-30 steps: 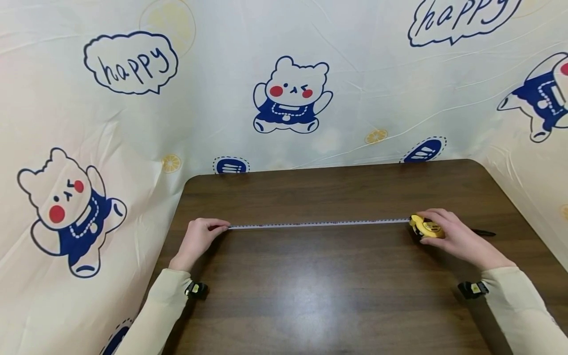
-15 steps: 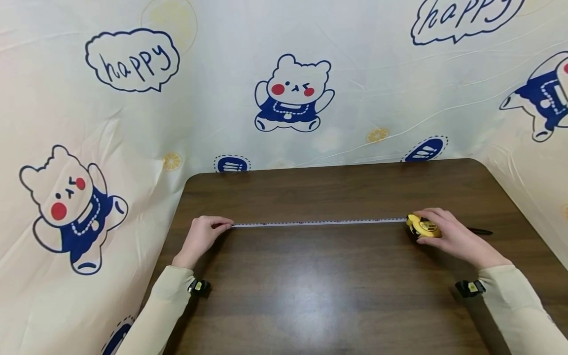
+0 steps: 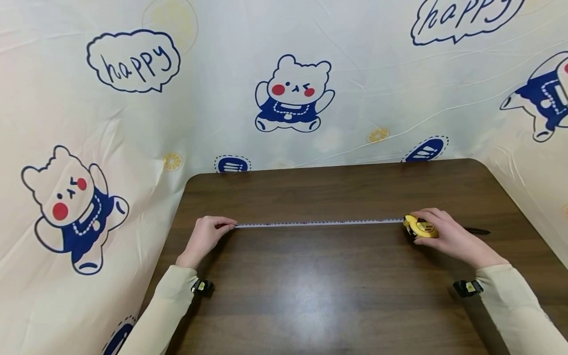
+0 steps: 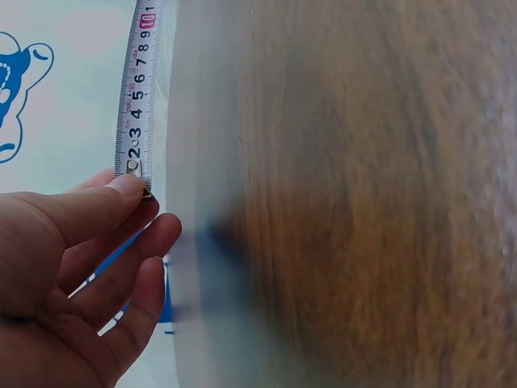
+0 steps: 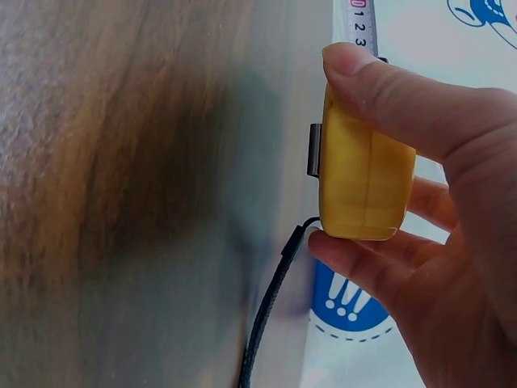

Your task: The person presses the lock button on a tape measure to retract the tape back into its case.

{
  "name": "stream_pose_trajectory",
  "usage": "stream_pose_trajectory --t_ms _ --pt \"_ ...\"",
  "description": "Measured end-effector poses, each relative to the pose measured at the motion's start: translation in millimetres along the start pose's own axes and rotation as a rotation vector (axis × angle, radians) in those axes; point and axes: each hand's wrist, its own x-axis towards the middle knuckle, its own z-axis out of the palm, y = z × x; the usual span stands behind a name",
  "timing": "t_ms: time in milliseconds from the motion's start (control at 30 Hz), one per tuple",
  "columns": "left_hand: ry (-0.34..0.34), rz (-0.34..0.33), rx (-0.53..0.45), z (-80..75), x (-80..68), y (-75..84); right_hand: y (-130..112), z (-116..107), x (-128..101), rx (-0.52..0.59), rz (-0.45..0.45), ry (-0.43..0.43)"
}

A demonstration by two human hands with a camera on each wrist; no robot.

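A yellow tape measure [image 3: 419, 227] is held in my right hand [image 3: 452, 239], thumb and fingers wrapped about its case. Its white blade [image 3: 319, 224] stretches leftward in a nearly straight line across the head view. At the far end, my left hand [image 3: 206, 239] pinches the blade's tip between thumb and fingers. The left wrist view shows the printed numbers on the blade [image 4: 139, 97] close to the pinching thumb. In the right wrist view a metal clip [image 5: 314, 149] sits on the case's side, and a black strap [image 5: 271, 299] hangs from it.
A dark brown wooden table [image 3: 310, 276] with rounded far corners lies beneath both hands. Behind it hangs a pale cloth [image 3: 213, 98] printed with bears and speech bubbles. Each wrist wears a small black camera, such as the left one [image 3: 203, 287].
My left hand has shifted slightly right and my right hand slightly left, both keeping their hold. The exposed stretch of blade is a little shorter.
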Motion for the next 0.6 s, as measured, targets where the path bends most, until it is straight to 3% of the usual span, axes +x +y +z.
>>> stream_pose_trajectory --t_ms 600 --pt "0.003 -0.002 -0.003 7.7 2.0 4.3 -6.0 2.4 2.6 0.002 0.001 -0.021"
